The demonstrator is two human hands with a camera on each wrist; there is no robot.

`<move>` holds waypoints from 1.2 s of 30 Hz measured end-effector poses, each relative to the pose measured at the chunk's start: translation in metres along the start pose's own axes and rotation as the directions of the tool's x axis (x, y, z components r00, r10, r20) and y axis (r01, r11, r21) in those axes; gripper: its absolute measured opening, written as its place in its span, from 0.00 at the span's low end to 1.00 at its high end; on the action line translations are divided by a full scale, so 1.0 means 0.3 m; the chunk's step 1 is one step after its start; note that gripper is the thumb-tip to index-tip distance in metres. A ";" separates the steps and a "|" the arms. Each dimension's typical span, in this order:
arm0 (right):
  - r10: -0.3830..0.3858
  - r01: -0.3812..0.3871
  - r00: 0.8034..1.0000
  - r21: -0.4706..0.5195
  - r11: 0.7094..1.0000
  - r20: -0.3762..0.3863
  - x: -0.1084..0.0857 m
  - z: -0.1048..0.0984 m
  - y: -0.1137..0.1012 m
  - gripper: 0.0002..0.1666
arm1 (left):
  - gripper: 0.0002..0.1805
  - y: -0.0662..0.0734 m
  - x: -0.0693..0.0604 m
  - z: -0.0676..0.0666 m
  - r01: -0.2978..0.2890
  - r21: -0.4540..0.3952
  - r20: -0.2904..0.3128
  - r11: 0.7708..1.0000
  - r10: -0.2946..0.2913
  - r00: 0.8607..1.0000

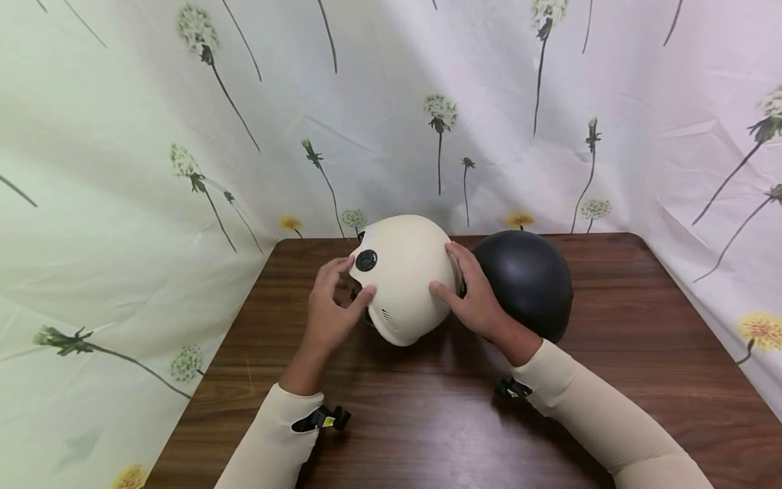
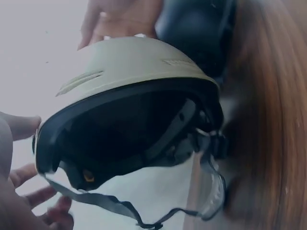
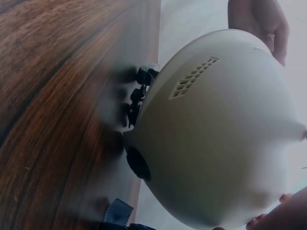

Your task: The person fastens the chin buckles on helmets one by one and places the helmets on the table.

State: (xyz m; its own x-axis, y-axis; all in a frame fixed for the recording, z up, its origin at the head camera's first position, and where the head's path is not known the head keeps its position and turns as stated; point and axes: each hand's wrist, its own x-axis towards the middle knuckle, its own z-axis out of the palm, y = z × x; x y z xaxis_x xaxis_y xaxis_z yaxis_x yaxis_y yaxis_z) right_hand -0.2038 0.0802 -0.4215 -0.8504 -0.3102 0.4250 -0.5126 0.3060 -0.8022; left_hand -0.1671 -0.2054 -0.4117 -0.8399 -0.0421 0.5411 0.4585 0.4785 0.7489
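Note:
A cream helmet [image 1: 412,272] is held tilted on its side between both hands, seemingly just above the table. My left hand [image 1: 330,305] grips its rim side, with the thumb near the vent slots and fingertips by a round black side disc [image 1: 366,260]. My right hand [image 1: 476,299] holds the crown, thumb and fingers spread over the shell. In the left wrist view the helmet's dark inside [image 2: 124,129] shows, with a loose grey chin strap [image 2: 110,203] hanging from it. The right wrist view shows the smooth shell and slotted vents [image 3: 194,77].
A smooth black helmet-like dome [image 1: 525,282] stands on the brown wooden table [image 1: 427,421], right behind my right hand and partly covered by it. A white curtain with dandelion prints [image 1: 379,102] hangs behind the table and along both sides.

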 end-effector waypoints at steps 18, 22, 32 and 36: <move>0.000 0.000 1.000 -0.071 0.997 0.008 -0.011 0.016 0.011 0.49 | 0.49 -0.037 -0.030 0.042 -0.044 0.222 0.079 0.974 0.027 0.997; 0.003 -0.003 1.000 -0.066 0.998 0.007 -0.018 0.021 0.021 0.51 | 0.49 -0.050 -0.029 0.043 -0.036 0.195 0.067 0.980 0.023 0.997; 0.061 -0.059 0.998 -0.095 0.994 0.010 -0.040 0.043 0.054 0.55 | 0.56 -0.066 -0.039 0.040 0.049 0.157 0.070 0.986 -0.061 0.996; 0.077 -0.075 0.997 -0.116 0.990 0.012 -0.047 0.054 0.065 0.56 | 0.57 -0.074 -0.044 0.043 0.049 0.134 0.120 0.990 -0.065 0.991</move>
State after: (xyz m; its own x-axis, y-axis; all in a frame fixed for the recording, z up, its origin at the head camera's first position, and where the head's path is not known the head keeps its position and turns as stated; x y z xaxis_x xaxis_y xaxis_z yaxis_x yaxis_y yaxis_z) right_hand -0.1999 0.0761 -0.4499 -0.8858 -0.2965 0.3569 -0.4576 0.4306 -0.7779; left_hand -0.1702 -0.2040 -0.4405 -0.8969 0.0325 0.4410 0.3737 0.5890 0.7166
